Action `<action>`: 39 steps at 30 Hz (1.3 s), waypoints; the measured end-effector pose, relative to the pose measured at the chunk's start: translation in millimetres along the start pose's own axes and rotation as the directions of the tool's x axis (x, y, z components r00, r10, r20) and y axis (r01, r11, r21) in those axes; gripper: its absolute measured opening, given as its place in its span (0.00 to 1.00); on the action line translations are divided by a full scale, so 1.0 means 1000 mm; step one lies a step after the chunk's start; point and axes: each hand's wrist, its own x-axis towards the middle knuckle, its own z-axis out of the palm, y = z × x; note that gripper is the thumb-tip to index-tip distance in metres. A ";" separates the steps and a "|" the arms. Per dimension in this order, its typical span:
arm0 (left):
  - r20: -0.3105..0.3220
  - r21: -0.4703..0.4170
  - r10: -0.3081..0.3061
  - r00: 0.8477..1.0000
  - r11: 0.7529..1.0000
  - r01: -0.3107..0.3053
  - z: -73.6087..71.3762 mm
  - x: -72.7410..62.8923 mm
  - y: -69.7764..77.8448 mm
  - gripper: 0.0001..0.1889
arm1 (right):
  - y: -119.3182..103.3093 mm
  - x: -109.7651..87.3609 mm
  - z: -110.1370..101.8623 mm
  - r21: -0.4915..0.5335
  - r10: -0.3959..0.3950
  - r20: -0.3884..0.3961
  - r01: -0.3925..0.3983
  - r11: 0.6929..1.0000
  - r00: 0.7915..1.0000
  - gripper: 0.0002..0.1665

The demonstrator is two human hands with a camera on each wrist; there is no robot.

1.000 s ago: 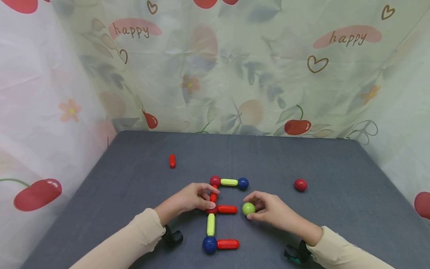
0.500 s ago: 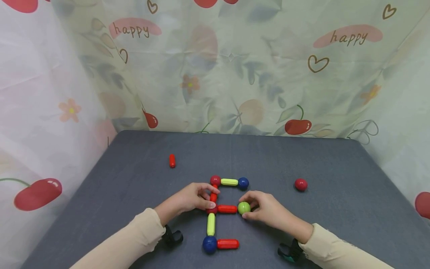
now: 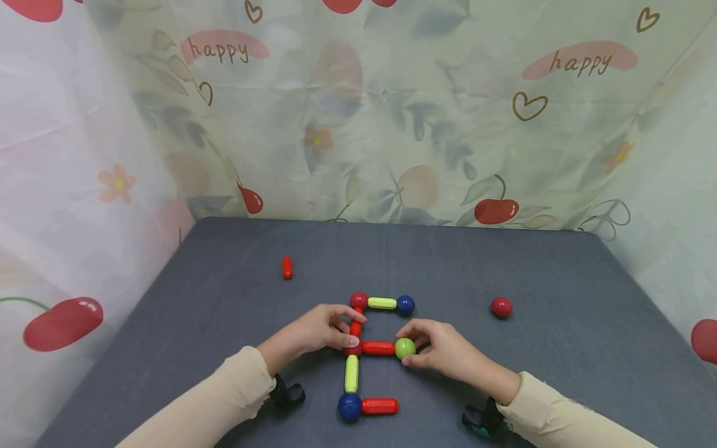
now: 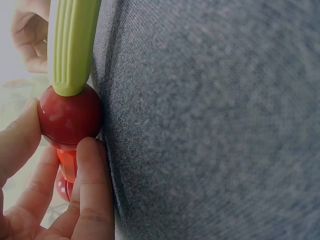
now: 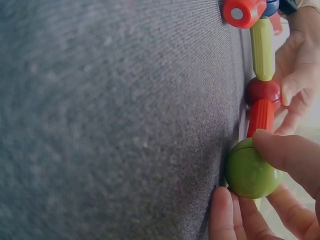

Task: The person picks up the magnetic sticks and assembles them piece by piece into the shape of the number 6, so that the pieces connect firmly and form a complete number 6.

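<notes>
My left hand (image 3: 325,328) pinches the middle red ball (image 4: 71,114) of a figure built from rods and balls. My right hand (image 3: 448,348) holds a green ball (image 3: 405,348) between thumb and fingers, right at the end of the middle red rod (image 3: 379,348). From the upper red ball (image 3: 359,301) a yellow-green rod (image 3: 383,303) runs right to a blue ball (image 3: 406,305). Below the middle ball, another yellow-green rod (image 3: 351,374) leads down to a blue ball (image 3: 350,407), where a lower red rod (image 3: 380,406) points right. A short red rod (image 3: 356,327) is partly hidden by my left fingers.
A loose red rod (image 3: 287,268) lies at the back left of the dark grey table (image 3: 235,249). One loose red ball (image 3: 501,307) sits to the right. A printed curtain (image 3: 381,155) stands behind the table's far edge.
My right hand has moved left with the green ball, closing the gap to the middle red rod's end. My left hand has stayed in place on the middle red ball.
</notes>
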 end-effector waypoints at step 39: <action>-0.027 0.108 0.007 1.000 0.994 -0.004 0.000 0.001 0.003 0.19 | 0.004 0.011 -0.006 0.048 0.093 0.055 -0.096 0.994 0.994 0.20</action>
